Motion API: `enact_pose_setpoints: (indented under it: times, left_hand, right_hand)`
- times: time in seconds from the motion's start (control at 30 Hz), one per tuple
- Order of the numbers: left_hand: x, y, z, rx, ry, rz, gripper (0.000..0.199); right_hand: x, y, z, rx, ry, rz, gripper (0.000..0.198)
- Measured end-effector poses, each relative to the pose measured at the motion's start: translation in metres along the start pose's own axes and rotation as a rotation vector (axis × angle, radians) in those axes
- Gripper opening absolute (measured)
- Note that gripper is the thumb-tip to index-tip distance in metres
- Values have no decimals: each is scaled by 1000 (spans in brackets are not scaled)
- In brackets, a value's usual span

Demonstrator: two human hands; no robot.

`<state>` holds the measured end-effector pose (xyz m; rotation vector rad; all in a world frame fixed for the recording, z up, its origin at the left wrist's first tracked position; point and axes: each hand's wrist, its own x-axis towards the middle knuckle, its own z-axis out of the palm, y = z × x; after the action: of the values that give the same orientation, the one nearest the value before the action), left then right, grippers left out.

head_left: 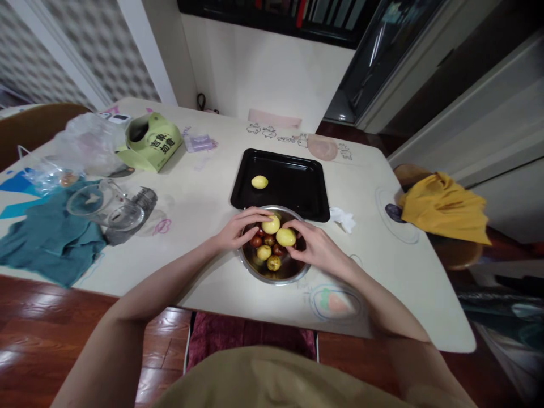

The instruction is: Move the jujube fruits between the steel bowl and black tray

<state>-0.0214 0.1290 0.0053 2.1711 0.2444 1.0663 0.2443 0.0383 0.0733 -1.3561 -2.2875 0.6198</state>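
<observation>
In front of me a round metal bowl (275, 280) holds several yellow and dark red fruits. My right hand (317, 245) pinches a smooth oval yellow fruit (286, 237) between thumb and fingers above the bowl. Curved round another yellow fruit (271, 225) beside it, my left hand (244, 228) reaches over the bowl's left rim. Lower in the bowl lie a spotted yellow fruit (273, 263) and a dark red one (256, 241). Just behind the bowl is a black baking tray (297, 184), with a single yellow fruit (259, 182) on its left part.
A crumpled white tissue (342, 219) lies right of the tray. On the left are a glass pitcher (106, 207), a teal cloth (51, 243), a green tissue box (155, 141) and plastic bags (89, 141). A yellow cloth (446, 207) drapes over a chair at the right.
</observation>
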Motion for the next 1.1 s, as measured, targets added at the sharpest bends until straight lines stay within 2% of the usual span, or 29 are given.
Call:
enact_pose_setpoints:
  times: [0.17,0.57,0.83,0.97,1.1]
  left_hand:
    - [1,0,0,10,-2,5,37]
    - [2,2,-1,16,0,16,37]
    - [1,0,0,22,-16,24,37]
    - [1,0,0,7,5,11,37]
    - [0,0,2,-1,26,21,37]
  right_hand:
    - [1,2,-4,19,-9,-3,38]
    - [-1,5,-3,-42,-49,-13,57]
    - [-4,4,-6,-32,-52,4,60]
    - [1,5,-21,15,-8,2,51]
    - [29,24,-29,36,130,-44,34]
